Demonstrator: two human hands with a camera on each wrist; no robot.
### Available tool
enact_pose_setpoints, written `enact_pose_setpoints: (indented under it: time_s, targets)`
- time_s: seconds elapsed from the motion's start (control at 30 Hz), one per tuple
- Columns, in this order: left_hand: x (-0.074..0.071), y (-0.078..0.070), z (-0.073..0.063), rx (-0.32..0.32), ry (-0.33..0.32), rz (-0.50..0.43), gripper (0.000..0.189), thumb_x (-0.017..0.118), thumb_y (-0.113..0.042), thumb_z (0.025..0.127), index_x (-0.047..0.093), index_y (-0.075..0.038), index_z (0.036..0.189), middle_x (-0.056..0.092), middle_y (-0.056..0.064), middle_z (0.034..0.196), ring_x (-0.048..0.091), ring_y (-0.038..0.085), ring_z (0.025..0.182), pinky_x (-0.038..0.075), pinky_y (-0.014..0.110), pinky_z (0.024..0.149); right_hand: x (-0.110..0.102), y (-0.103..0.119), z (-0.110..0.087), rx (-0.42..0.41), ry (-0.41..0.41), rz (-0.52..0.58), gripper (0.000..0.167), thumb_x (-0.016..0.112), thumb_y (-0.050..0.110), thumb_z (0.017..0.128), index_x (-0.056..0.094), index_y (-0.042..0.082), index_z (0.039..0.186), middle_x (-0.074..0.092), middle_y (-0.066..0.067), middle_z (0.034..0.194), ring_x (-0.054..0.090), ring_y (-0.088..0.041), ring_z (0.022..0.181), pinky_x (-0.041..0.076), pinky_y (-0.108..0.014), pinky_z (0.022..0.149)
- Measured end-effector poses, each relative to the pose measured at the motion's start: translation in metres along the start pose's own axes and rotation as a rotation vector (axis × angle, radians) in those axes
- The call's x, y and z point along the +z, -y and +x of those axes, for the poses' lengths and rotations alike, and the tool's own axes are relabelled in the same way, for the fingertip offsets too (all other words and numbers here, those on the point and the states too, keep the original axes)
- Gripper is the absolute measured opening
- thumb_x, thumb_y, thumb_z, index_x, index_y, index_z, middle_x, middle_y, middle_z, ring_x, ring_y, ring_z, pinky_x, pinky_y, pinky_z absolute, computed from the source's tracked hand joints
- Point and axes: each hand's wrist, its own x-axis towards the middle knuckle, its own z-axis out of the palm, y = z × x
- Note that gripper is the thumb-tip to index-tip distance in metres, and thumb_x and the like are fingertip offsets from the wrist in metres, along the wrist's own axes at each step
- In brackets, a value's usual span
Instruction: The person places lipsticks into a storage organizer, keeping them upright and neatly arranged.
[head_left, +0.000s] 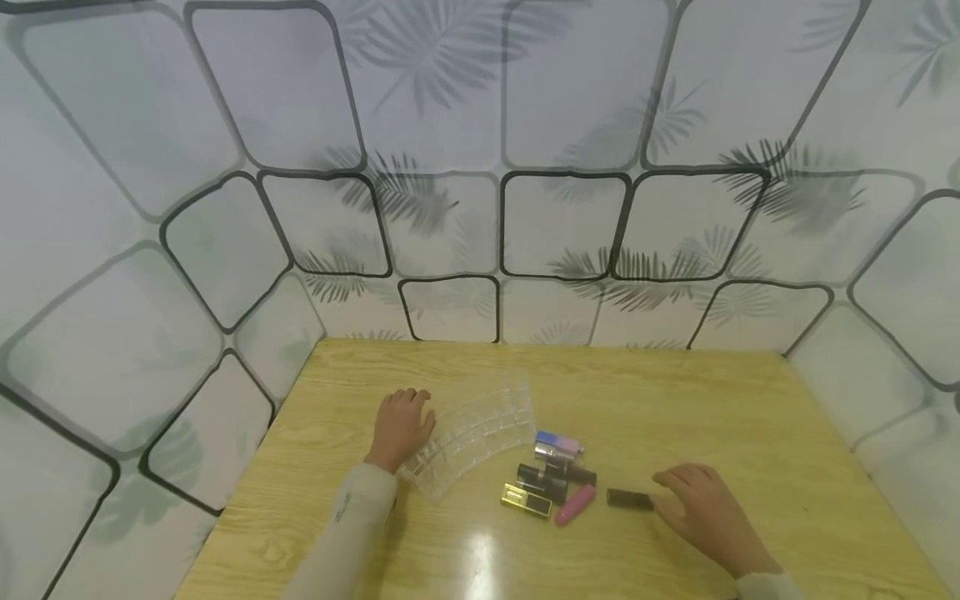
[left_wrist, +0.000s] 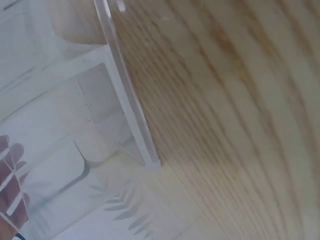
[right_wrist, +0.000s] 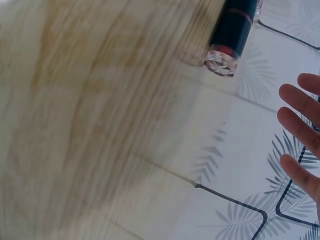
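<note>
A clear plastic organizer [head_left: 472, 433] with rows of small compartments lies on the table, left of centre. My left hand [head_left: 401, 429] is at its left end, the thumb overlapping the edge in the head view; in the left wrist view its fingers [left_wrist: 11, 182] show behind the clear wall [left_wrist: 127, 107]. To the right, my right hand [head_left: 705, 508] hovers beside a black lipstick tube [head_left: 628, 499], thumb close to the tube's right end. The right wrist view has the fingers [right_wrist: 300, 120] spread and apart from a black tube [right_wrist: 234, 25] with a clear faceted end.
Between the hands lies a cluster of cosmetics: a gold-and-black tube [head_left: 527, 501], a pink tube [head_left: 575, 505], black tubes [head_left: 542, 482] and a blue-and-pink one [head_left: 558, 442]. Patterned walls [head_left: 562, 225] enclose the wooden table [head_left: 675, 400] at the back and sides.
</note>
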Motion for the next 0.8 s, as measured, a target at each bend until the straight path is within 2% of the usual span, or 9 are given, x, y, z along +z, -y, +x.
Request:
enact_pose_setpoints:
  time_s: [0.1,0.2,0.3,0.47,0.67,0.8]
  targets:
    - [0.001,0.002,0.002,0.018,0.020,0.005,0.020,0.066,-0.018,0.081,0.066,-0.006,0.096,0.068,0.010,0.085,0.064,0.025,0.078,0.052,0.041,0.076,-0.001,-0.002,-0.003,0.000,0.014,-0.004,0.038,0.056,0.044,0.089,0.068,0.009,0.085,0.067,-0.002,0.081,0.061,-0.017,0.075,0.049,-0.041,0.072]
    - [0.002,0.004,0.003,0.040,0.006,0.025,0.017,0.067,-0.016,0.079,0.066,-0.006,0.093,0.067,0.010,0.082,0.063,0.025,0.075,0.052,0.041,0.073,-0.002,-0.003,-0.006,0.004,0.027,-0.009,0.026,0.066,0.035,0.081,0.069,0.009,0.085,0.067,-0.001,0.081,0.060,-0.016,0.075,0.048,-0.040,0.074]
    - [0.002,0.007,0.004,0.062,-0.015,0.063,0.014,0.068,-0.014,0.078,0.065,-0.005,0.088,0.067,0.010,0.079,0.063,0.025,0.072,0.051,0.041,0.070,-0.002,-0.004,-0.009,0.009,0.028,-0.013,0.025,0.067,0.034,0.080,0.068,0.009,0.084,0.067,0.000,0.080,0.060,-0.016,0.074,0.047,-0.039,0.076]
    - [0.002,0.013,0.003,0.065,-0.010,0.127,0.015,0.068,-0.017,0.078,0.066,-0.004,0.084,0.065,0.011,0.077,0.061,0.026,0.071,0.051,0.040,0.066,0.001,-0.006,-0.012,0.013,0.024,-0.009,0.025,0.067,0.034,0.079,0.068,0.009,0.084,0.066,0.001,0.080,0.060,-0.015,0.074,0.045,-0.038,0.078]
    - [-0.001,0.013,0.002,0.014,-0.030,0.112,0.018,0.069,-0.020,0.077,0.066,-0.003,0.079,0.061,0.011,0.075,0.058,0.025,0.066,0.050,0.039,0.060,0.000,-0.005,-0.011,0.033,0.045,-0.017,0.022,0.073,0.027,0.071,0.068,0.010,0.083,0.066,0.001,0.080,0.060,-0.015,0.074,0.047,-0.040,0.076]
    - [0.000,0.012,0.001,-0.029,-0.030,0.094,0.019,0.067,-0.021,0.078,0.066,-0.002,0.081,0.061,0.011,0.076,0.058,0.026,0.068,0.050,0.040,0.063,0.000,-0.004,-0.011,0.046,0.057,-0.026,0.024,0.076,0.022,0.065,0.068,0.009,0.083,0.066,0.000,0.081,0.060,-0.016,0.075,0.047,-0.041,0.076]
